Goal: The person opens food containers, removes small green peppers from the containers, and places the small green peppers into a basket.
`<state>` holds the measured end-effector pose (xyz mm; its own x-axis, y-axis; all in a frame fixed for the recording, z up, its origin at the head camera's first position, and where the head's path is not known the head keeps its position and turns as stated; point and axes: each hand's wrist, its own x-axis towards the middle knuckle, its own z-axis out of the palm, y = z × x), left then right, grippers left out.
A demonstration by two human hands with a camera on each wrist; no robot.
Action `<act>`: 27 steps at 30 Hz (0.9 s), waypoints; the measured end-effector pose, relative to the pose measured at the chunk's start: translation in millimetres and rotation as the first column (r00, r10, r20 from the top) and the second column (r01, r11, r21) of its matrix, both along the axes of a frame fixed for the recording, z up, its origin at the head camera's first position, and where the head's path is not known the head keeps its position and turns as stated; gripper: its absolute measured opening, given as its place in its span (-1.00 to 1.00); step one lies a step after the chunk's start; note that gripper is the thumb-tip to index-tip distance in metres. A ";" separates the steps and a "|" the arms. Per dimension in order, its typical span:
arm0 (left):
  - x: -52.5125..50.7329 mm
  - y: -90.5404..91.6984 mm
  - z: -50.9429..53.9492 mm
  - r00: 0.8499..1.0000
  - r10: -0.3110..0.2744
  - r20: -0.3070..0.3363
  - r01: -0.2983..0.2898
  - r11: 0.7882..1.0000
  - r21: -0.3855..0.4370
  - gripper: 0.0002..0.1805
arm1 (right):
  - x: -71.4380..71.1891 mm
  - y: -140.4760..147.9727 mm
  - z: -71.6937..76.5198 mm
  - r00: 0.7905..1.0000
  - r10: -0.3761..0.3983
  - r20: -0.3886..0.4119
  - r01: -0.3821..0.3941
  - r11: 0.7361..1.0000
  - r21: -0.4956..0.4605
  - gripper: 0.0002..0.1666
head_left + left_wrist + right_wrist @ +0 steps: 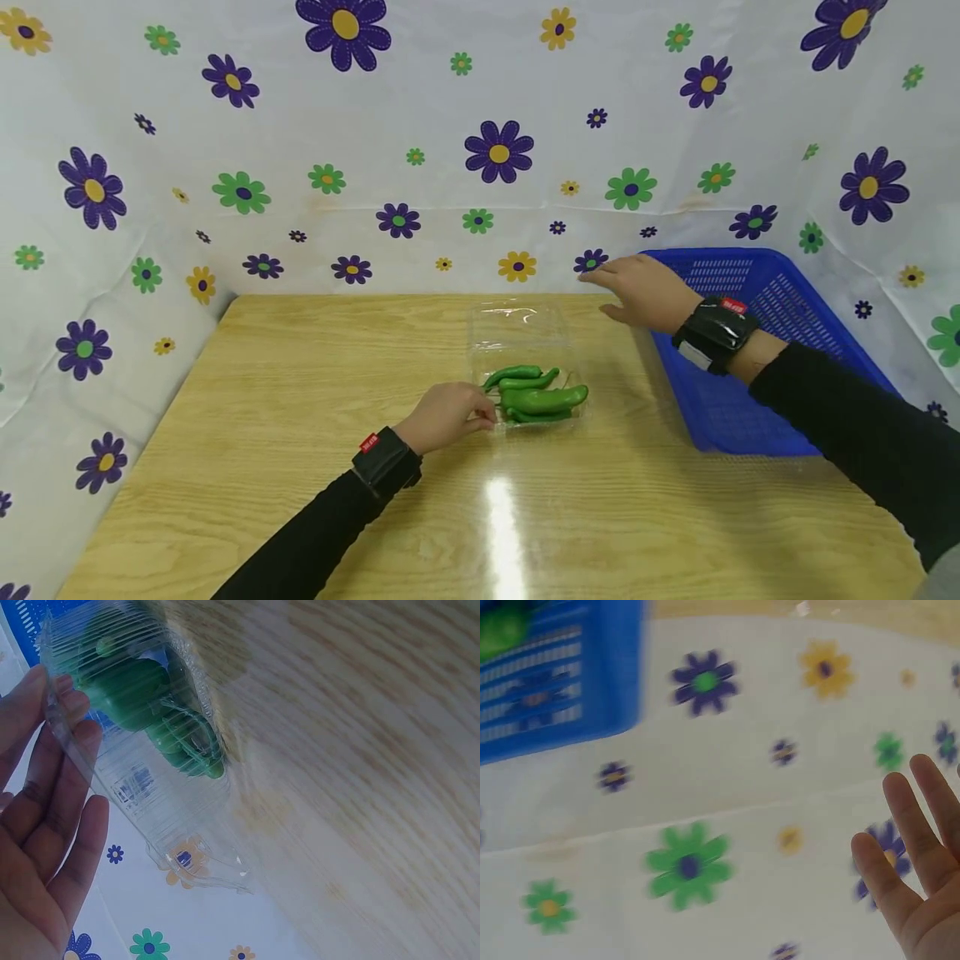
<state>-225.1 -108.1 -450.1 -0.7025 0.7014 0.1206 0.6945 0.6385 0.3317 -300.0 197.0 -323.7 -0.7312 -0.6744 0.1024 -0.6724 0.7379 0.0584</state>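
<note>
Several green peppers (543, 401) lie in a clear plastic clamshell box (521, 333), whose lid stands folded back toward the wall. My left hand (448, 417) pinches the left rim of this box between thumb and fingers; the left wrist view shows the ribbed plastic (135, 776) at the fingertips, with peppers (131, 694) behind it. Above the table, beside the blue basket's left rim, my right hand (643, 290) is in the air with fingers extended and nothing in them. Those spread fingers also show in the right wrist view, where the hand (922, 870) is partly cut off.
A blue plastic basket (693, 408) with slotted walls stands at the right of the wooden table (300, 358). Something green (502, 630) shows blurred inside it in the right wrist view. Flower-patterned white cloth (420, 108) hangs behind and along the sides.
</note>
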 end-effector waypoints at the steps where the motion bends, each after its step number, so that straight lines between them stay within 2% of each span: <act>1: -0.7 0.0 0.1 1.000 -0.001 -0.007 0.001 1.000 -0.001 -0.94 | 1.3 -10.4 -2.4 0.999 0.032 0.004 -0.032 0.999 0.008 -0.42; 4: -2.9 0.6 -0.9 1.000 -0.004 -0.017 0.004 1.000 -0.005 -0.94 | 3.8 -38.7 -14.4 0.993 0.116 0.035 -0.118 0.992 0.047 -0.44; 10: -2.7 2.2 -0.1 1.000 -0.003 0.001 0.003 1.000 -0.016 -0.94 | 4.8 -81.2 -46.6 0.969 0.183 0.165 -0.204 0.971 0.125 -0.48; 14: -1.3 1.4 0.1 1.000 0.002 0.011 -0.002 1.000 -0.013 -0.95 | 0.3 -102.6 -65.5 0.945 0.173 0.276 -0.226 0.959 0.170 -0.51; 19: -2.7 1.9 -3.1 1.000 -0.008 0.000 0.008 1.000 -0.012 -0.95 | -11.2 -114.0 -92.5 0.907 0.112 0.406 -0.213 0.954 0.212 -0.55; 23: -2.4 2.3 -2.8 1.000 -0.012 0.002 0.012 1.000 -0.003 -0.95 | -17.6 -117.3 -111.1 0.903 0.129 0.411 -0.227 0.953 0.200 -0.69; 27: -2.4 0.3 -1.3 1.000 -0.002 -0.001 0.002 1.000 -0.010 -0.94 | -18.2 -122.5 -115.8 0.911 0.134 0.391 -0.236 0.945 0.226 -0.76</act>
<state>-227.4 -107.9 -451.4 -0.7011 0.7039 0.1140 0.6960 0.6407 0.3243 -318.2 74.5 -439.5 -0.5412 -0.7661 -0.3466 -0.8065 0.5896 -0.0441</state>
